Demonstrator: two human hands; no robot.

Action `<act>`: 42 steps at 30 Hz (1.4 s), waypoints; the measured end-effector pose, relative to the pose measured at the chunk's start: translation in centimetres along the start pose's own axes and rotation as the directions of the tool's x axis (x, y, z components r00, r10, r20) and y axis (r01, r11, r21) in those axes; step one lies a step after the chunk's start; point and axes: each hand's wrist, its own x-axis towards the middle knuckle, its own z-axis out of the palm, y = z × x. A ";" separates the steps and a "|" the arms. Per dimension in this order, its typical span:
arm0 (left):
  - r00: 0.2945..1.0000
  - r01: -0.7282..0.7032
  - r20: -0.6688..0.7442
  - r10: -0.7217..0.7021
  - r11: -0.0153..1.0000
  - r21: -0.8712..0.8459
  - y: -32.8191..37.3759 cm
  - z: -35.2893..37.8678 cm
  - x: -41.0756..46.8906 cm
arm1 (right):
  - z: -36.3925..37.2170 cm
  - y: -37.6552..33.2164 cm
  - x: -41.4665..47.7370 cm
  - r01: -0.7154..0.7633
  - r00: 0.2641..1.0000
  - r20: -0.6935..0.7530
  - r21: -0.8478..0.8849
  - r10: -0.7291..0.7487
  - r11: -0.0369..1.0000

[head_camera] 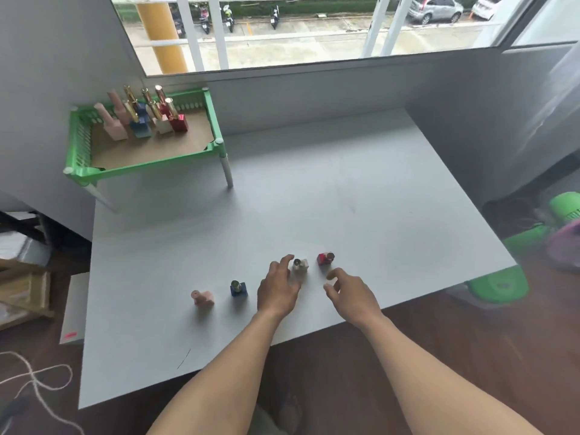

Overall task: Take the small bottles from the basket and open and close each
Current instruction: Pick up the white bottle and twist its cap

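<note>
Though both are empty, the left hand (pixel 277 291) lies spread beside the white bottle (pixel 301 264) and the right hand (pixel 351 293) curls loosely near the red bottle (pixel 325 258), by the desk's (pixel 314 199) front edge. Bottles probably light, rigid and slick: grip the square base, twist the cap.

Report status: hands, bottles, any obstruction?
Left hand open by white bottle; right hand open near red bottle. Pink bottle, blue bottle stand alongside on table; more in green basket. Nothing in the way.

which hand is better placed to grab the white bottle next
Left. The left hand is right beside the white bottle, its fingers spread close to the cap. The right hand is empty and sits nearer the red bottle.
</note>
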 end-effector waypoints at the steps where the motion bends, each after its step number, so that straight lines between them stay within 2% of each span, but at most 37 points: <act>1: 1.000 0.009 -0.006 -0.009 1.000 0.003 0.0 0.1 0.3 | 0.1 -0.1 0.0 0.000 1.000 -0.001 0.004 0.000 1.000; 7: 0.995 0.068 -0.081 -0.064 0.997 0.044 0.4 0.7 0.4 | 0.3 0.0 -0.2 -0.012 1.000 -0.022 0.034 0.013 0.999; 12: 0.995 0.050 -0.093 -0.046 0.998 0.040 0.3 0.6 -0.5 | 0.0 0.4 -0.7 0.002 1.000 -0.030 0.008 -0.002 1.000; 19: 0.997 -0.049 -0.055 0.059 0.984 0.170 -1.2 -0.5 -2.8 | -0.8 -1.5 -2.1 0.210 0.976 -0.048 -0.045 -0.212 0.977; 26: 0.992 -0.081 -0.081 0.095 0.983 0.163 -0.6 -1.5 -4.6 | -1.8 -4.0 -3.2 0.412 0.908 -0.015 -0.153 -0.419 0.898; 30: 0.988 -0.091 -0.106 0.110 0.981 0.170 -0.3 -2.2 -5.2 | -2.0 -4.8 -3.4 0.413 0.907 -0.033 -0.130 -0.420 0.901; 33: 0.986 -0.095 -0.120 0.114 0.984 0.149 -0.2 -2.8 -5.8 | -2.3 -5.0 -3.5 0.423 0.897 -0.053 -0.183 -0.438 0.888; 36: 0.982 -0.103 -0.144 0.124 0.984 0.147 -0.3 -3.3 -6.4 | -2.8 -5.2 -3.7 0.420 0.900 -0.065 -0.140 -0.431 0.897; 42: 0.973 -0.116 -0.177 0.146 0.978 0.171 -0.8 -4.2 -7.4 | -2.8 -6.3 -4.2 0.427 0.899 -0.034 -0.155 -0.437 0.891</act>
